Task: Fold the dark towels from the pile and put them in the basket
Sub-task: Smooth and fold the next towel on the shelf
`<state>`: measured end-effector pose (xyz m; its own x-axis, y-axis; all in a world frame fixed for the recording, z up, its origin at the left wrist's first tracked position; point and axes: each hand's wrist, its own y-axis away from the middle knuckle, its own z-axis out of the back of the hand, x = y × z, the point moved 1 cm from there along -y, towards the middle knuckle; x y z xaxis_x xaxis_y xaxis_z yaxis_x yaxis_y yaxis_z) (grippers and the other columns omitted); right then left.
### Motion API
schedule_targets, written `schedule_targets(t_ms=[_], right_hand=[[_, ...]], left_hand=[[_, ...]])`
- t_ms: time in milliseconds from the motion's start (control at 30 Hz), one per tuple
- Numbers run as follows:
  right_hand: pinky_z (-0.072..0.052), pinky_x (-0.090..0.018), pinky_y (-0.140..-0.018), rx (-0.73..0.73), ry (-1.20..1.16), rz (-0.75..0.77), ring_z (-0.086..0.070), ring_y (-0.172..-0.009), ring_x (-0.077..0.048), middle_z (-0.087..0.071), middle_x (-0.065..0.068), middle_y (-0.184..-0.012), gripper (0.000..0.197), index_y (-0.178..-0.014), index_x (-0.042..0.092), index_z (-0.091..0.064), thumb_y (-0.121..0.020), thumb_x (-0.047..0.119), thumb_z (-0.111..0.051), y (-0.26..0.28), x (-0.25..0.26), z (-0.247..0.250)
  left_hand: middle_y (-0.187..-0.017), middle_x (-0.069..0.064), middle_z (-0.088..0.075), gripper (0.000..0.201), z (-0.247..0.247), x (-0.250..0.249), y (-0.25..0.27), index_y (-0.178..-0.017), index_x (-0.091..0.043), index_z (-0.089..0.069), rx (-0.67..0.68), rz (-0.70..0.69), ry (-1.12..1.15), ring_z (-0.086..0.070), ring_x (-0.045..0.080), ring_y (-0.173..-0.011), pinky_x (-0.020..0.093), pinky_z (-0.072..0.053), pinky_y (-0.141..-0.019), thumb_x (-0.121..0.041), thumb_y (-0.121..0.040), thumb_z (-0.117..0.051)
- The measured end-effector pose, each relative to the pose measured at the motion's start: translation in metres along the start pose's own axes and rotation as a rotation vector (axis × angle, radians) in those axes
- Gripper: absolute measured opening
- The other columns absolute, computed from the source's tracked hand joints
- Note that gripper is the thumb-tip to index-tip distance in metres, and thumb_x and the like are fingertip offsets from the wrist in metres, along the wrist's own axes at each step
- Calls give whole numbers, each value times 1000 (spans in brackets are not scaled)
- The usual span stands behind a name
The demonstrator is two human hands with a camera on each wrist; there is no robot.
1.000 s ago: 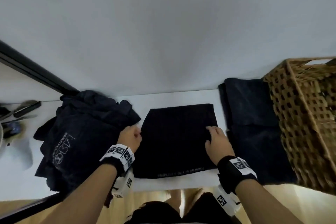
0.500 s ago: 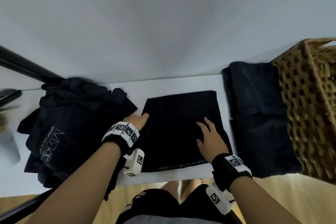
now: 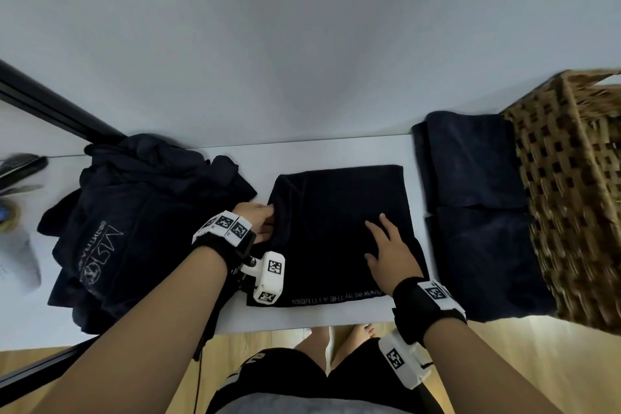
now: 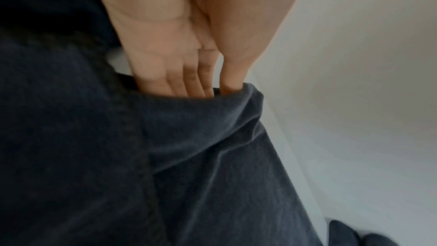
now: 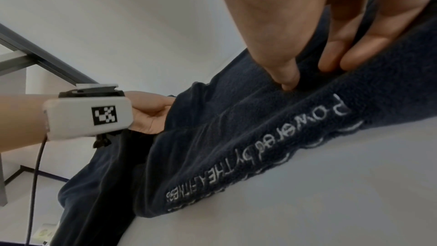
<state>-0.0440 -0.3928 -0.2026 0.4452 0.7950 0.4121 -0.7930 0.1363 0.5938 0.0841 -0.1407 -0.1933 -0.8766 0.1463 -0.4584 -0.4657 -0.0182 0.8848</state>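
Note:
A folded dark towel (image 3: 336,212) with white lettering along its near edge lies flat mid-table. My left hand (image 3: 263,220) is at its left edge, straight fingers (image 4: 189,81) slid under the lifted towel (image 4: 189,156) hem, tips hidden. My right hand (image 3: 386,245) lies flat with fingers spread on the towel's right half; the right wrist view shows thumb and fingertips (image 5: 331,63) pressing into the towel (image 5: 236,128). The crumpled pile of dark towels (image 3: 134,212) sits to the left. The wicker basket (image 3: 571,195) stands at the far right.
Two folded dark towels (image 3: 470,212) lie between the centre towel and the basket. The white table (image 3: 302,316) has its near edge just below the towel. A wall rises behind. Small items (image 3: 20,171) lie at the far left. A black rail (image 3: 50,104) runs at upper left.
My left hand has gone from beside the towel to under its left edge. My right hand slid from the right edge inward onto the towel's top.

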Motion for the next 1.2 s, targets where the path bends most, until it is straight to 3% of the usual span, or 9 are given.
schedule_targets(t_ms=[67,167,300,400,533,667,867,1033,1200], right_hand=[[-53,-26,-83,-3,-9,-4,-57,-106,-15,3,10,-163,64,-152,31,-26,-97,19,-56,1,-1,-1],[-53,-27,-83,-4,-29,-2,-58,-106,-15,2,11,-163,65,-152,31,-27,-96,18,-57,0,-1,-1],[-53,-26,-84,-4,-30,-2,-57,-110,-16,2,10,-163,65,-152,31,-27,-96,18,-57,1,-2,-1],[-53,-29,-89,-12,-30,4,-53,-119,-17,1,10,-163,65,-152,31,-27,-96,18,-57,1,-1,-1],[-52,-29,-91,-9,-33,2,-52,-120,-18,0,9,-164,65,-151,30,-27,-96,17,-57,0,-1,-1],[-54,-27,-84,5,-35,-8,-58,-110,-16,1,10,-163,66,-151,30,-28,-95,16,-58,-1,-1,1],[-55,-27,-81,10,-16,-19,-61,-100,-15,1,9,-163,66,-151,31,-28,-94,17,-59,-3,-1,0],[-54,-25,-78,-2,-6,-18,-61,-101,-13,-1,9,-163,66,-150,31,-29,-94,18,-60,-5,-2,0],[-54,-24,-76,-4,-8,-19,-61,-101,-13,0,10,-163,66,-150,32,-29,-94,18,-60,-4,0,-2]], left_hand=[[-100,22,-70,39,-2,-3,-2,-101,8,-65,-3,36,-28,-68,36,-95,50,-55,-89,-28,-85,-73],[-108,22,-69,53,-7,-10,-5,-107,7,-64,10,62,-120,-66,36,-104,53,-52,-93,-37,-81,-76],[-90,13,-69,62,-15,-24,-1,-117,5,-57,25,146,-271,-68,23,-73,27,-56,-52,-49,-87,-65],[-106,12,-69,52,-15,-27,6,-120,0,-59,168,217,-188,-67,27,-94,34,-56,-77,-43,-92,-59],[-106,8,-65,32,-4,-24,7,-117,-5,-61,283,186,25,-62,26,-99,42,-51,-87,-28,-96,-54],[-92,1,-72,24,17,-24,4,-104,-13,-70,351,175,175,-70,22,-87,41,-54,-77,-31,-93,-58],[-77,4,-53,31,22,-26,-1,-68,-15,-46,170,4,395,-64,15,-66,29,-57,-56,6,-91,-43],[-79,6,-54,39,24,-27,-7,-84,-13,-63,-200,-268,275,-57,24,-84,40,-52,-87,24,-71,-58],[-82,8,-69,20,15,-28,-5,-74,-15,-69,-319,-376,351,-66,25,-84,41,-55,-89,4,-73,-76]])
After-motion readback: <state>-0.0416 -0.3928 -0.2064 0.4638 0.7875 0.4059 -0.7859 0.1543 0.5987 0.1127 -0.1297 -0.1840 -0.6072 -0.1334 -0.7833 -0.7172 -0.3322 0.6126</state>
